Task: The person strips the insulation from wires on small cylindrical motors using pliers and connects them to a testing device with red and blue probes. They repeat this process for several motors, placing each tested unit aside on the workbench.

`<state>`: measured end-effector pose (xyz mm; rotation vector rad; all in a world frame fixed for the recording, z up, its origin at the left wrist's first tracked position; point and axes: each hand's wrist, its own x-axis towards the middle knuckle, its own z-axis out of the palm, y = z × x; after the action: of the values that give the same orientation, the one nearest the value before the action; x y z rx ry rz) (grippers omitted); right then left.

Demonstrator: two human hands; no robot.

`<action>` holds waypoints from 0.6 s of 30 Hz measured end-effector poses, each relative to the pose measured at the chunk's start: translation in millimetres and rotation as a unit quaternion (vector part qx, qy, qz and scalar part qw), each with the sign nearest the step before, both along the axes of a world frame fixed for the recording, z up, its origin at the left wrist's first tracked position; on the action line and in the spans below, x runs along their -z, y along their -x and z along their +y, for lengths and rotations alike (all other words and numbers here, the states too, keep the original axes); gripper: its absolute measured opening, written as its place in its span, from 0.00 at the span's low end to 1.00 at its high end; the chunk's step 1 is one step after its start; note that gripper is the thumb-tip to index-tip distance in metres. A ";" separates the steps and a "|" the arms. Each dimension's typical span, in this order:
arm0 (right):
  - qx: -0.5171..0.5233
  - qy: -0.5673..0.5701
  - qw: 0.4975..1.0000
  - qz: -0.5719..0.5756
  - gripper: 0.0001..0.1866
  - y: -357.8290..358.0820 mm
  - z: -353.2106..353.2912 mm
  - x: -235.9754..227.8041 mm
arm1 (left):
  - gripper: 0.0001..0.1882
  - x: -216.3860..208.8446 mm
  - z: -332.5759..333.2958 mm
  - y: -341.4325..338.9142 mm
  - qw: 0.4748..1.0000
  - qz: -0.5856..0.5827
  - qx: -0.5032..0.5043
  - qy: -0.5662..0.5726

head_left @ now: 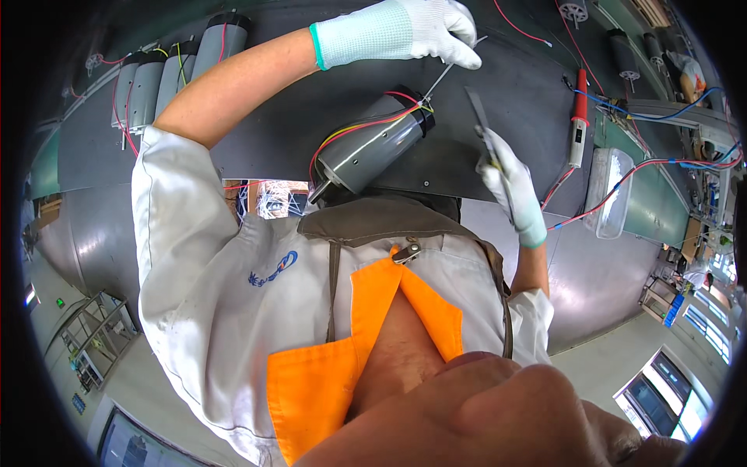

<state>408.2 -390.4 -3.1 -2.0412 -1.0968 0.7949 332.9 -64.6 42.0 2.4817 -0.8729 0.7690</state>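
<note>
A grey cylindrical motor (373,144) lies tilted on the dark worktop, its shaft toward me and its black end cap away from me. Red, yellow and black wires run along its side. A thin pale cable tie (441,80) rises from the wires at the black end. My left hand (436,33), in a white glove, is closed with thumb and fingers pinching the tie's free tail. To the right of the motor, my gloved right hand (507,180) grips a long grey metal hand tool (478,109); its flat tip points away from me, apart from the tie. Its exact kind is unclear.
Several more grey motors (144,93) stand at the left on the dark worktop (272,86). On the right lie a red-handled tool (580,105) with a cord and a clear plastic box (609,194). Red and blue cables (661,161) cross the right side.
</note>
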 end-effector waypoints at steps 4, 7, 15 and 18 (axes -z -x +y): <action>-0.129 0.029 0.984 -0.119 0.39 -0.6 38.8 -19.5 | 0.14 -3.3 -6.4 1.5 0.999 -0.034 -0.007 -0.013; -0.148 0.091 0.967 -0.186 0.39 5.4 51.4 -30.1 | 0.14 -1.9 -7.5 1.0 0.999 -0.041 -0.013 -0.012; -0.001 0.099 0.960 -0.262 0.30 -8.1 28.5 -21.9 | 0.11 -69.0 2.0 92.9 0.862 0.371 -0.236 0.253; -0.010 0.187 0.879 -0.438 0.30 -39.4 1.8 -8.7 | 0.21 -21.7 27.9 205.7 0.850 0.446 -0.152 0.237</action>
<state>447.5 -388.6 5.5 -2.8376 -1.5103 0.0228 127.2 -36.7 63.8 2.1421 0.0573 -0.1404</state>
